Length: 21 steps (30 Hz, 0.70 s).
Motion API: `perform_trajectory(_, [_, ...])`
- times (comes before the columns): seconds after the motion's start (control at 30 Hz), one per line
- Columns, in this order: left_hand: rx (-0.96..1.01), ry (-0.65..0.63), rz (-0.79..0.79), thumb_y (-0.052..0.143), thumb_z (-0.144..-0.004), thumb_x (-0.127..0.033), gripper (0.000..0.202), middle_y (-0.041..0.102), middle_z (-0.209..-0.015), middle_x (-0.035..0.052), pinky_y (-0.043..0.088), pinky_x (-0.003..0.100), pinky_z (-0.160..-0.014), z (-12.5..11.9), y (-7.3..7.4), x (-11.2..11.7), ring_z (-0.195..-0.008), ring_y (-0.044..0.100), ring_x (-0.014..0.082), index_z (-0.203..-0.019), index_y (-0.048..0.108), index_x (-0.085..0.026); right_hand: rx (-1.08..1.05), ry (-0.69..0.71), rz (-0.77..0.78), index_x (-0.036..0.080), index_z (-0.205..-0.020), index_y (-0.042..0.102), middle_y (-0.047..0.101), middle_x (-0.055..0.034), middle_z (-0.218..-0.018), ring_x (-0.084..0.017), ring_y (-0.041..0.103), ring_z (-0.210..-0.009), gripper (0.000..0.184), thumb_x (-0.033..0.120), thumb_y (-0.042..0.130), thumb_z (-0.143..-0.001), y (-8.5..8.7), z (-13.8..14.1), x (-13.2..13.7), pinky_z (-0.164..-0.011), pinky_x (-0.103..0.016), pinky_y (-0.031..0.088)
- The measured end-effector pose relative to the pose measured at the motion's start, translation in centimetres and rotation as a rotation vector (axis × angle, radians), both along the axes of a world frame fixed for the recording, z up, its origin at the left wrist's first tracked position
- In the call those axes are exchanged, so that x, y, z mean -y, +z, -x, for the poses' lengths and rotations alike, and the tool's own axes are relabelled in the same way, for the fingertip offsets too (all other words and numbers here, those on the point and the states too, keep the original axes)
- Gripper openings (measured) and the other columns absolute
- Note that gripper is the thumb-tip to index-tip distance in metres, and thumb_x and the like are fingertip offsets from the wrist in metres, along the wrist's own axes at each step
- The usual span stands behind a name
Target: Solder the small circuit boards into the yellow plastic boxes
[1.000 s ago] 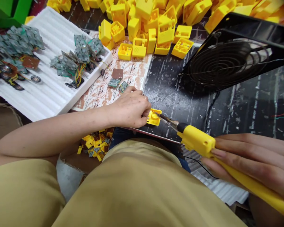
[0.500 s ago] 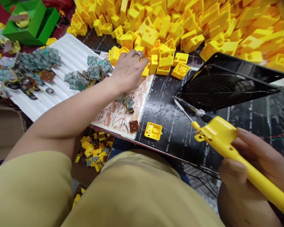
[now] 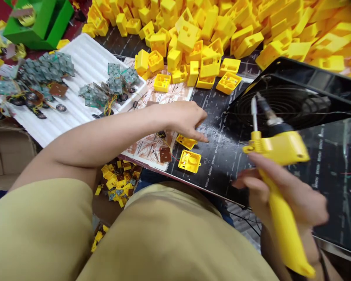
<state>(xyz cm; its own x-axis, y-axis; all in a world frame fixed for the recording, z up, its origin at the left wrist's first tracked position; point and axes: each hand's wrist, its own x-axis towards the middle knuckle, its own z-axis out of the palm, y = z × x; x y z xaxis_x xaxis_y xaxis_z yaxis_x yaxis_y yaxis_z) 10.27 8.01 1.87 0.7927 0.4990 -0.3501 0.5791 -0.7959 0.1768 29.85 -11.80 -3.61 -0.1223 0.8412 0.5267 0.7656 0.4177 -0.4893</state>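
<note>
My left hand (image 3: 188, 120) is over the bench, thumb and forefinger apart, with nothing visible between them. Just under it lies a small yellow plastic case half (image 3: 187, 141), partly hidden by the hand. In front of that, a second open case half (image 3: 190, 160) has a thin red wire running to a brown circuit board (image 3: 165, 155). My right hand (image 3: 289, 191) is wrapped round the handle of a yellow soldering gun (image 3: 283, 150). Its metal tip and the white nozzle beside it point up and away, in front of the black fan.
A black fan (image 3: 280, 97) stands tilted at the right. Yellow cases (image 3: 190, 35) are heaped along the back. On a white foam sheet (image 3: 84, 58) at left lie wired grey-green boards (image 3: 46, 68). Green trays (image 3: 38, 27) stand behind; a box of yellow parts (image 3: 119, 181) is below the edge.
My left hand has come from the yellow heap toward me, and another case half now lies behind the first. My right hand has turned the soldering gun more upright and moved it left.
</note>
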Motion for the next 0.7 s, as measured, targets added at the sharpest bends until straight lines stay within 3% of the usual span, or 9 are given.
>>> perform_trajectory(0.07, [0.126, 0.12, -0.113, 0.052, -0.09, -0.059, 0.047, 0.07, -0.092, 0.0072, 0.046, 0.031, -0.074, 1.5, 0.1, 0.0, -0.087, 0.066, 0.0214, -0.098, 0.069, -0.016, 0.063, 0.093, -0.035, 0.03, -0.124, 0.061, 0.075, 0.0029, -0.082, -0.014, 0.07, -0.061, 0.04, 0.013, 0.067, -0.088, -0.2, 0.8, -1.1, -0.064, -0.022, 0.059])
perform_trajectory(0.17, [0.266, 0.267, -0.215, 0.039, -0.098, -0.044, 0.042, 0.071, -0.091, 0.0069, 0.047, 0.034, -0.082, 6.4, 1.4, -0.1, -0.091, 0.065, 0.0209, -0.097, 0.071, -0.018, 0.109, 0.128, -0.042, 0.025, -0.112, 0.063, 0.076, -0.0005, -0.095, -0.016, 0.074, -0.074, 0.033, 0.011, 0.072, -0.084, 0.1, 0.9, -1.9, -0.068, -0.022, 0.06])
perform_trajectory(0.27, [0.18, 0.243, -0.188, 0.043, -0.093, -0.032, 0.033, 0.072, -0.092, 0.0053, 0.048, 0.035, -0.086, 11.6, 1.9, 0.3, -0.09, 0.066, 0.02, -0.101, 0.074, -0.02, 0.134, 0.115, -0.047, 0.023, -0.113, 0.061, 0.075, -0.0046, -0.106, -0.02, 0.074, -0.087, 0.034, 0.021, 0.076, -0.083, 0.6, 0.8, -2.5, -0.074, -0.027, 0.06])
perform_trajectory(0.33, [0.112, 0.244, -0.194, 0.045, -0.09, -0.025, 0.034, 0.072, -0.097, 0.0053, 0.048, 0.033, -0.086, 13.7, 1.2, 0.9, -0.093, 0.066, 0.0197, -0.109, 0.072, -0.021, 0.167, 0.11, -0.046, 0.022, -0.115, 0.059, 0.074, -0.0056, -0.103, -0.021, 0.073, -0.087, 0.034, 0.028, 0.075, -0.085, 0.8, 1.4, -3.4, -0.073, -0.028, 0.059])
perform_trajectory(0.5, [0.07, 0.148, -0.307, 0.048, -0.088, -0.02, 0.042, 0.062, -0.132, 0.0104, 0.043, 0.039, -0.102, 13.4, -2.0, 1.4, -0.12, 0.055, 0.0257, -0.128, 0.062, -0.017, 0.323, 0.104, -0.014, 0.022, -0.118, 0.056, 0.071, -0.0061, -0.097, -0.022, 0.07, -0.084, 0.037, 0.044, 0.066, -0.091, 0.7, 5.0, -6.9, -0.067, -0.03, 0.053])
perform_trajectory(0.6, [0.043, 0.051, -0.284, 0.046, -0.092, -0.025, 0.033, 0.06, -0.135, 0.0079, 0.039, 0.04, -0.106, 12.4, -2.8, 0.4, -0.123, 0.049, 0.0239, -0.117, 0.066, -0.015, 0.353, 0.119, 0.051, 0.023, -0.118, 0.056, 0.07, -0.0051, -0.092, -0.023, 0.067, -0.078, 0.035, 0.045, 0.064, -0.091, 0.3, 6.3, -8.5, -0.06, -0.03, 0.049])
perform_trajectory(0.7, [0.035, 0.011, -0.238, 0.047, -0.091, -0.021, 0.026, 0.066, -0.124, 0.0035, 0.041, 0.038, -0.099, 12.3, -2.3, -0.6, -0.113, 0.055, 0.0197, -0.1, 0.07, -0.016, 0.284, 0.166, 0.116, 0.024, -0.12, 0.054, 0.07, -0.0052, -0.097, -0.022, 0.068, -0.079, 0.032, 0.039, 0.06, -0.092, 0.1, 6.0, -9.4, -0.064, -0.031, 0.052])
